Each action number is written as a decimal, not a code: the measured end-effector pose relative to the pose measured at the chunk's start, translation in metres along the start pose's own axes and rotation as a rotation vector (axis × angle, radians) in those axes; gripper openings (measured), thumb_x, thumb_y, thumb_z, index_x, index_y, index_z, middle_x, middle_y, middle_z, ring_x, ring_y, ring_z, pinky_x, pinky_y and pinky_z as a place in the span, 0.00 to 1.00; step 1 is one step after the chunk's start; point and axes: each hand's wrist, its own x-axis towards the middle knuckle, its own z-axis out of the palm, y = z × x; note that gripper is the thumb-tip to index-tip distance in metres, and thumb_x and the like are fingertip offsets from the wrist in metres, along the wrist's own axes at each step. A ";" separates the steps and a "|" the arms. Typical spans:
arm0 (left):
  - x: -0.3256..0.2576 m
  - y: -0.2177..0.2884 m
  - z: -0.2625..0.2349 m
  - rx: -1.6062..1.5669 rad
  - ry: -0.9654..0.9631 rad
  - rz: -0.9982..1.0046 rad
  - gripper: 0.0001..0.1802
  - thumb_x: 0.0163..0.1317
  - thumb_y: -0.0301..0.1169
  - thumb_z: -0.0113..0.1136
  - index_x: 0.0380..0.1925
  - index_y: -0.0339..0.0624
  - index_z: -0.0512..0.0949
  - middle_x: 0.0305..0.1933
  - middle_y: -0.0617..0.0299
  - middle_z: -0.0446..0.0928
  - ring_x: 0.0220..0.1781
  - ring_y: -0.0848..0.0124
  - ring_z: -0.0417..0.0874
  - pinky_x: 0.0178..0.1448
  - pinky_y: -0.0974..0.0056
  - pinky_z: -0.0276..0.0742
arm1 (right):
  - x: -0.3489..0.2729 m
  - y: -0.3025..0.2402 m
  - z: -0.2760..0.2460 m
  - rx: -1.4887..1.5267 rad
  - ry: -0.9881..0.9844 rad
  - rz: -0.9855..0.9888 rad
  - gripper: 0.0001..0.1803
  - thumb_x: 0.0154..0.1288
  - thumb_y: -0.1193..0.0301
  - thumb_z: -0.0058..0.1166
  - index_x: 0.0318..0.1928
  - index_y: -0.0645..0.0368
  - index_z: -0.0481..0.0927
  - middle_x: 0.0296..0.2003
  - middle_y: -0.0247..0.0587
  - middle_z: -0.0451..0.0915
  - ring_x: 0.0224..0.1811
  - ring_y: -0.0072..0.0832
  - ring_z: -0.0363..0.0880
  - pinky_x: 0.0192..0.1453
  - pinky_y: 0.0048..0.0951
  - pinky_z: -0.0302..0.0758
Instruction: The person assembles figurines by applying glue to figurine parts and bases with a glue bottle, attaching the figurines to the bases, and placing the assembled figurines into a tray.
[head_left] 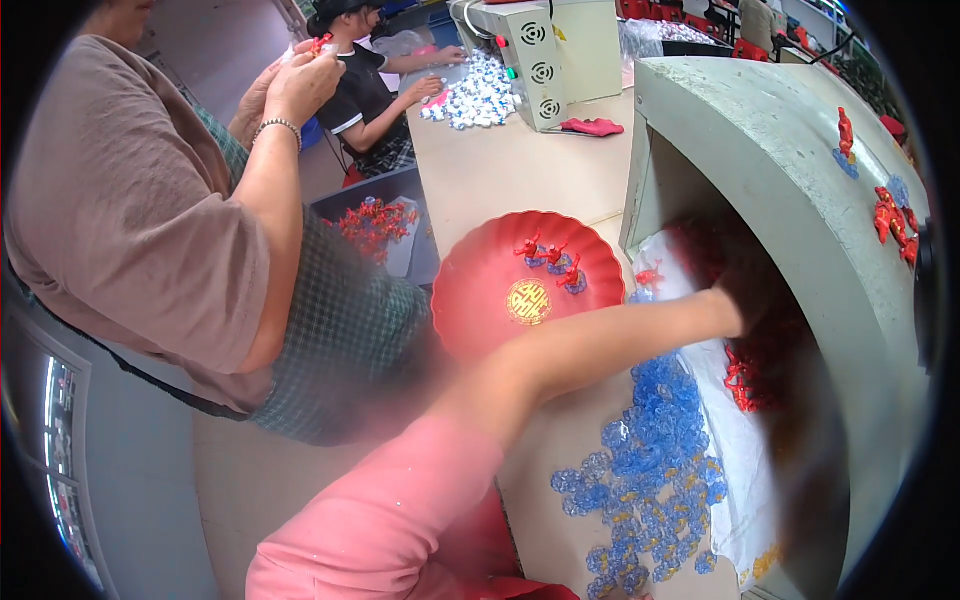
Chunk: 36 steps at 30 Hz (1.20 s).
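My left arm, in a pink sleeve, stretches into the opening of a pale grey-green cabinet [800, 150]. My left hand [748, 295] is in the dark inside it, and its fingers cannot be made out. Below the wrist, small red plastic figures [742, 380] lie near a white cloth [715, 400]. A heap of clear blue plastic pieces [650, 440] spreads over the table beside the cloth. Left of the forearm sits a red scalloped plate [470, 290] with three red figures on blue bases [552, 258]. My right hand does not show.
Close on the left stands a co-worker [170, 200], holding a small red thing. Another person sits behind a pile of white-and-blue pieces [475, 92]. A grey bin [425, 235] holds red figures. More red figures [893, 222] rest on the cabinet top. A vented box [540, 70] stands at the back.
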 end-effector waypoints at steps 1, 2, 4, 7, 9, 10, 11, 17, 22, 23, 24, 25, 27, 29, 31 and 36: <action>0.006 0.007 0.009 -0.057 -0.003 0.016 0.27 0.53 0.37 0.46 0.53 0.38 0.65 0.58 0.44 0.62 0.62 0.57 0.59 0.63 0.60 0.57 | 0.000 0.002 0.001 -0.005 0.005 0.005 0.13 0.58 0.67 0.56 0.40 0.62 0.74 0.29 0.39 0.75 0.34 0.26 0.71 0.43 0.28 0.69; 0.009 0.008 0.016 -0.099 -0.002 0.016 0.28 0.55 0.38 0.44 0.56 0.37 0.62 0.60 0.43 0.59 0.65 0.59 0.56 0.67 0.62 0.52 | 0.002 0.002 0.002 0.019 0.000 -0.021 0.13 0.58 0.68 0.55 0.40 0.61 0.74 0.30 0.40 0.75 0.34 0.26 0.71 0.44 0.29 0.69; 0.010 -0.012 0.051 -0.185 0.022 -0.116 0.27 0.55 0.37 0.45 0.54 0.36 0.63 0.59 0.44 0.60 0.64 0.60 0.58 0.65 0.63 0.56 | 0.007 -0.002 0.007 0.054 -0.048 -0.073 0.12 0.59 0.68 0.55 0.41 0.61 0.73 0.30 0.41 0.75 0.35 0.27 0.71 0.44 0.29 0.69; 0.012 0.021 0.044 -0.391 -0.017 -0.190 0.20 0.52 0.32 0.49 0.45 0.35 0.71 0.53 0.45 0.67 0.56 0.57 0.68 0.55 0.61 0.67 | 0.006 -0.003 0.000 -0.004 -0.045 -0.012 0.11 0.59 0.68 0.55 0.40 0.61 0.74 0.29 0.41 0.75 0.34 0.27 0.71 0.43 0.29 0.70; 0.011 0.028 0.025 -0.418 -0.052 -0.208 0.15 0.49 0.29 0.53 0.37 0.34 0.78 0.47 0.45 0.73 0.49 0.53 0.74 0.47 0.58 0.74 | 0.005 -0.008 0.000 0.026 -0.038 0.075 0.10 0.59 0.70 0.54 0.39 0.61 0.73 0.29 0.41 0.75 0.33 0.27 0.71 0.43 0.29 0.70; 0.011 0.025 0.022 -0.380 -0.032 -0.202 0.13 0.49 0.28 0.53 0.34 0.34 0.79 0.43 0.47 0.75 0.46 0.55 0.76 0.46 0.59 0.75 | 0.006 -0.005 0.000 0.027 -0.046 0.070 0.10 0.59 0.70 0.54 0.39 0.61 0.73 0.29 0.41 0.75 0.33 0.27 0.71 0.43 0.29 0.70; 0.011 0.023 0.020 -0.343 -0.014 -0.194 0.11 0.48 0.27 0.53 0.31 0.35 0.79 0.38 0.50 0.78 0.43 0.57 0.78 0.45 0.60 0.76 | 0.006 -0.001 -0.001 0.040 -0.058 0.021 0.10 0.59 0.70 0.54 0.39 0.61 0.73 0.29 0.41 0.75 0.33 0.28 0.71 0.42 0.30 0.70; 0.009 0.005 0.025 -0.300 0.146 -0.183 0.10 0.45 0.26 0.54 0.29 0.37 0.79 0.36 0.49 0.78 0.40 0.58 0.80 0.41 0.61 0.77 | 0.008 -0.007 0.002 0.067 -0.073 0.054 0.10 0.59 0.71 0.54 0.39 0.61 0.73 0.28 0.41 0.74 0.32 0.28 0.71 0.40 0.29 0.71; 0.014 -0.003 0.007 -0.378 -0.031 -0.276 0.14 0.50 0.27 0.48 0.38 0.37 0.75 0.44 0.50 0.74 0.47 0.59 0.76 0.47 0.61 0.73 | 0.006 0.002 -0.001 0.095 -0.079 0.028 0.10 0.59 0.71 0.55 0.40 0.60 0.73 0.29 0.41 0.74 0.33 0.28 0.71 0.41 0.30 0.71; 0.014 -0.006 0.008 -0.331 0.149 -0.239 0.10 0.45 0.26 0.54 0.29 0.36 0.78 0.36 0.47 0.77 0.40 0.56 0.80 0.40 0.58 0.77 | 0.007 0.004 0.000 0.102 -0.075 0.026 0.11 0.59 0.69 0.55 0.40 0.60 0.73 0.29 0.41 0.74 0.33 0.28 0.71 0.41 0.30 0.71; 0.014 -0.008 0.009 -0.330 0.150 -0.242 0.10 0.45 0.26 0.54 0.29 0.36 0.78 0.36 0.47 0.77 0.40 0.56 0.80 0.40 0.58 0.77 | 0.007 0.005 0.001 0.110 -0.071 0.024 0.11 0.59 0.68 0.55 0.40 0.60 0.73 0.30 0.41 0.74 0.33 0.29 0.71 0.41 0.30 0.71; 0.012 -0.006 -0.004 -0.399 0.171 -0.323 0.10 0.46 0.26 0.54 0.29 0.36 0.78 0.36 0.47 0.77 0.40 0.56 0.79 0.41 0.59 0.77 | 0.006 0.004 0.001 0.109 -0.065 0.029 0.11 0.59 0.68 0.55 0.40 0.60 0.73 0.30 0.41 0.74 0.33 0.29 0.71 0.41 0.30 0.71; 0.015 -0.005 -0.006 -0.471 0.187 -0.400 0.10 0.46 0.26 0.54 0.30 0.36 0.78 0.36 0.48 0.77 0.40 0.56 0.79 0.41 0.59 0.77 | 0.005 0.002 0.002 0.121 -0.054 0.112 0.12 0.59 0.66 0.55 0.39 0.60 0.72 0.30 0.42 0.74 0.34 0.29 0.72 0.42 0.31 0.71; 0.014 -0.010 -0.010 -0.420 0.331 -0.366 0.11 0.46 0.27 0.54 0.30 0.35 0.78 0.35 0.48 0.77 0.40 0.56 0.79 0.41 0.59 0.77 | 0.005 -0.002 0.001 0.115 -0.077 0.116 0.13 0.59 0.66 0.55 0.39 0.60 0.73 0.30 0.42 0.75 0.34 0.29 0.72 0.42 0.31 0.71; 0.005 -0.002 -0.028 -0.432 0.306 -0.297 0.11 0.46 0.27 0.54 0.32 0.34 0.78 0.35 0.47 0.77 0.39 0.56 0.79 0.41 0.60 0.77 | 0.004 -0.005 0.000 0.105 -0.084 0.128 0.13 0.59 0.65 0.55 0.39 0.60 0.73 0.30 0.41 0.75 0.34 0.29 0.72 0.42 0.30 0.71; -0.047 0.008 -0.101 -1.301 -0.369 -0.593 0.10 0.53 0.25 0.50 0.36 0.35 0.75 0.35 0.51 0.76 0.32 0.69 0.80 0.35 0.65 0.76 | 0.006 0.001 -0.003 0.002 -0.117 0.014 0.13 0.59 0.66 0.55 0.41 0.60 0.73 0.30 0.41 0.75 0.34 0.28 0.72 0.42 0.28 0.70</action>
